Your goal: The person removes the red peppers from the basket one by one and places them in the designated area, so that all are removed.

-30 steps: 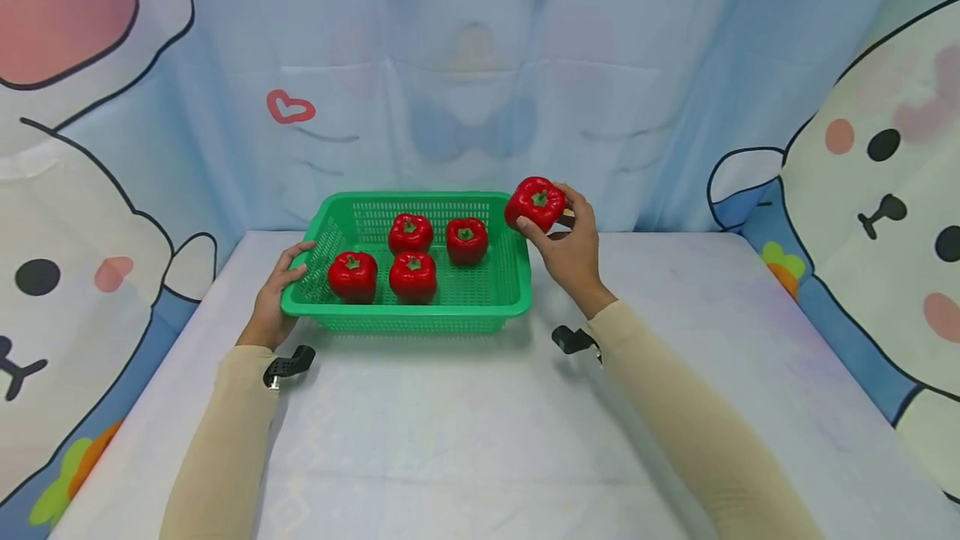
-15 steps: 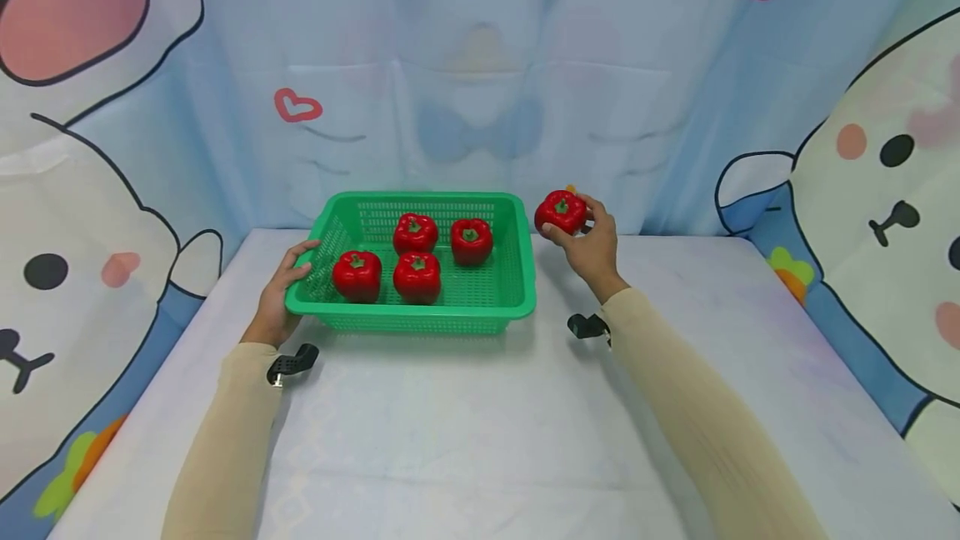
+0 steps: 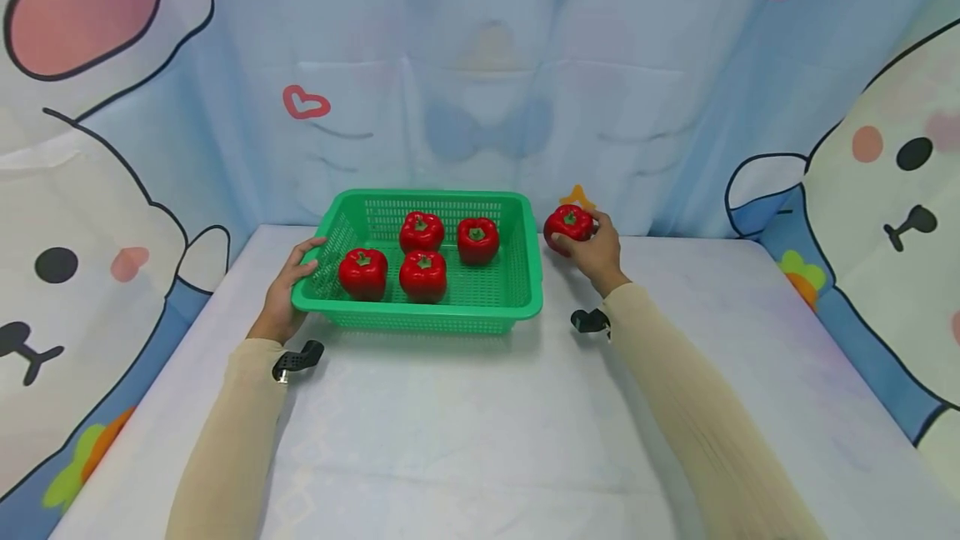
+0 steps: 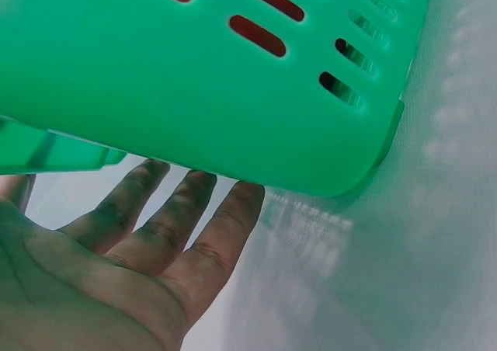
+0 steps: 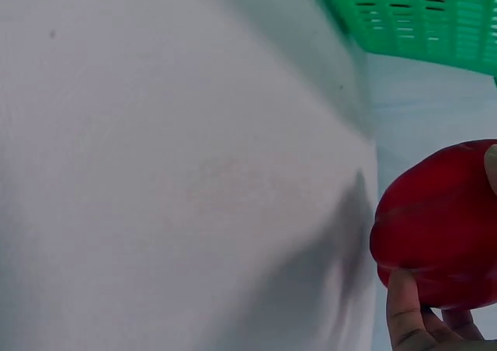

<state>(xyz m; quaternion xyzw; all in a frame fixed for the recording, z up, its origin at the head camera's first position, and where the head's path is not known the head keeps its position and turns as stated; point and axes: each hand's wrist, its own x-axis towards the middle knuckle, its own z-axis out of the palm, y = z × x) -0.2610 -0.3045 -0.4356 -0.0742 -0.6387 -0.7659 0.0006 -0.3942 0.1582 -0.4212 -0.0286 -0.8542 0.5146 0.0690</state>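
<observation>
My right hand holds a red bell pepper by its sides, thumb in front and fingers behind, just right of a green plastic basket. In the right wrist view that pepper has fingertips against its lower side. Several more red peppers stand in the basket, stems up, one being the front left pepper. My left hand lies along the basket's left side. The left wrist view shows its fingers nearly straight, tips touching the basket's lower wall.
The basket stands on a white cloth-covered table. Behind it hangs a light blue curtain with cartoon prints. A small orange star shows behind the held pepper. Each wrist wears a black camera mount.
My right hand has carried the pepper from over the basket's right rim out to the right and down toward the table. My left hand keeps its place at the basket.
</observation>
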